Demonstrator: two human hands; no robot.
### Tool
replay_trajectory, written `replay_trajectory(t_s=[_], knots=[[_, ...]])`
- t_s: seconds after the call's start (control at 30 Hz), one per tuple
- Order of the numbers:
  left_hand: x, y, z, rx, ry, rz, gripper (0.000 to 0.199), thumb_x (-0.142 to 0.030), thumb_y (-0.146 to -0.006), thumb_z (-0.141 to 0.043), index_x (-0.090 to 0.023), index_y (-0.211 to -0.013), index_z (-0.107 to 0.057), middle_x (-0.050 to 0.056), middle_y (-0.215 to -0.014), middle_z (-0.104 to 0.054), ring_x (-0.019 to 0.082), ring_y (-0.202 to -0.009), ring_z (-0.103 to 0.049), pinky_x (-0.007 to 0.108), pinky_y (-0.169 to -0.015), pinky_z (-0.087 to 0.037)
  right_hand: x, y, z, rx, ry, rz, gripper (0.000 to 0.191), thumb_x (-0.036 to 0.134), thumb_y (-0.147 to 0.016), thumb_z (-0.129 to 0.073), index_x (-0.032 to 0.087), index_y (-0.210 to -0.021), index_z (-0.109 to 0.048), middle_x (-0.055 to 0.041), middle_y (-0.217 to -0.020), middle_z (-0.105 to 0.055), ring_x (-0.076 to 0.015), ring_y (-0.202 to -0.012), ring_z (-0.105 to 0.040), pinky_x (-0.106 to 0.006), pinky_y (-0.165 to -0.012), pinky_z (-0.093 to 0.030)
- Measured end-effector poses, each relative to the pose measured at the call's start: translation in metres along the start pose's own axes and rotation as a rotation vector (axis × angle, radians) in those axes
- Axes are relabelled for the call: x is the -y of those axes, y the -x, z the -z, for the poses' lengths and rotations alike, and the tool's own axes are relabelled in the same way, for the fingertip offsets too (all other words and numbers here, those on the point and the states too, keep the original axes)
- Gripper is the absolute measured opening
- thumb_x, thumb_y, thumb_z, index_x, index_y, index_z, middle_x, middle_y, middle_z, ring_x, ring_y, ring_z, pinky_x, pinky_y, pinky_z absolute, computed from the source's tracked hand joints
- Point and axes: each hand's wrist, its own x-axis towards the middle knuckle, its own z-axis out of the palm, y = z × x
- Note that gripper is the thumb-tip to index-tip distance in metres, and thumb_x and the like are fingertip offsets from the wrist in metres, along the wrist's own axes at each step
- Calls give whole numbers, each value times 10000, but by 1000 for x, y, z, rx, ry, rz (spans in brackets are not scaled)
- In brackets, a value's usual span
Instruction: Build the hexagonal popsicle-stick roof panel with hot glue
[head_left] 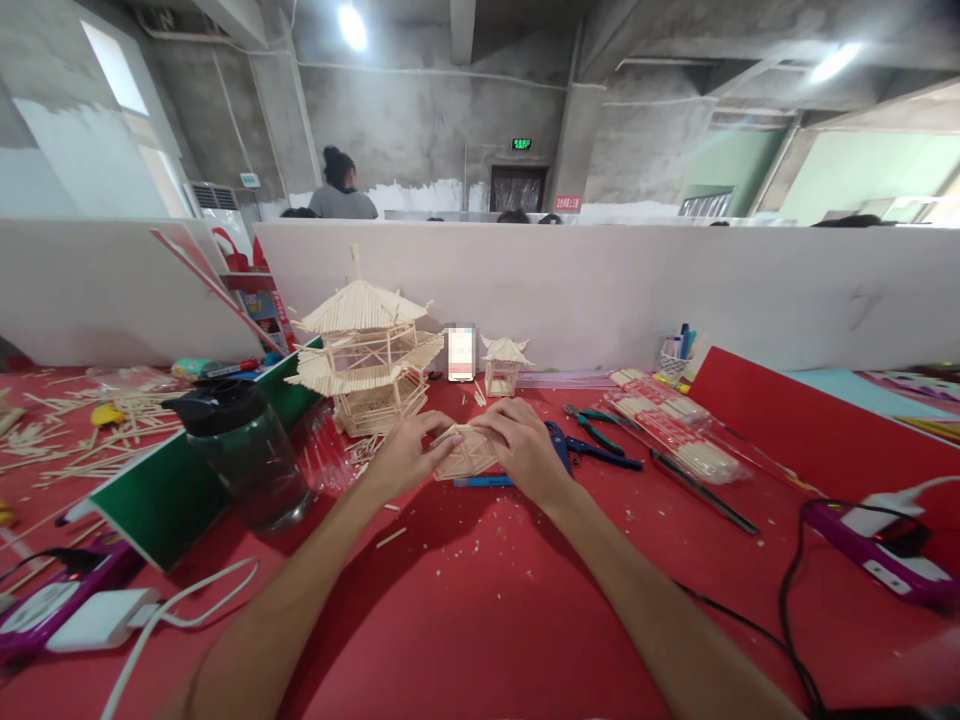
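A small frame of pale wooden sticks (466,452) is held between my two hands above the red table (480,610). My left hand (411,452) grips its left side, with fingers and thumb bent around the edge. On the right side my right hand (525,445) holds the frame's upper edge, fingers curled. A blue object (484,481) shows just below the frame. Behind my left hand stands a large tiered stick pavilion (364,350), and a small stick pavilion (504,366) stands behind my right hand.
Pliers (600,430) and a blue tool (561,447) lie right of my hands, near bagged sticks (682,425). A dark bottle (244,455) and green board (161,500) stand left. Power strips (885,555) and cables lie at the sides. A person (343,190) is beyond the partition.
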Motion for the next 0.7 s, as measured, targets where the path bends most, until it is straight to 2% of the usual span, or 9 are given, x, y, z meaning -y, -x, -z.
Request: replay_trajectory(t_s=[0.27, 0.4, 0.5, 0.6, 0.7], knots=[[1, 0, -1, -9, 10, 10, 279, -413, -906, -524, -167, -848, -643, 14, -763, -642, 151, -708, -559, 272, -691, -423, 2, -1, -2, -14, 68, 13, 189, 257, -940, -532, 241, -972, -717, -54, -852, -654, -213, -864, -545, -356, -827, -412], [5, -1, -1, -23, -8, 18, 276, -413, -899, -527, -169, -838, -641, 12, -742, -635, 152, -691, -549, 275, -677, -416, -1, -2, 4, -49, -4, -40, 193, 243, -943, -514, 242, -1031, -685, -57, -951, -665, -215, -962, -566, -376, -890, -413], [8, -1, -1, -27, 7, 61, 275, -405, -895, -522, -168, -838, -650, 11, -729, -636, 153, -677, -548, 276, -664, -414, -9, -2, 7, -56, -161, -186, 262, 252, -892, -578, 235, -1151, -612, -68, -1047, -660, -212, -1012, -588, -382, -909, -440], [11, -1, 0, -46, 20, 113, 266, -399, -878, -539, -166, -824, -657, 4, -728, -643, 152, -678, -552, 274, -671, -422, -19, 0, 4, 52, -380, -387, 466, 283, -795, -681, 229, -1233, -533, -58, -1029, -676, -199, -949, -636, -368, -868, -486], [11, -2, 1, -75, 39, 131, 277, -416, -868, -546, -166, -824, -655, 6, -755, -658, 159, -705, -567, 279, -687, -436, -25, 2, -3, 144, -577, -485, 411, 317, -770, -687, 203, -1144, -561, -51, -965, -699, -190, -897, -661, -346, -828, -513]])
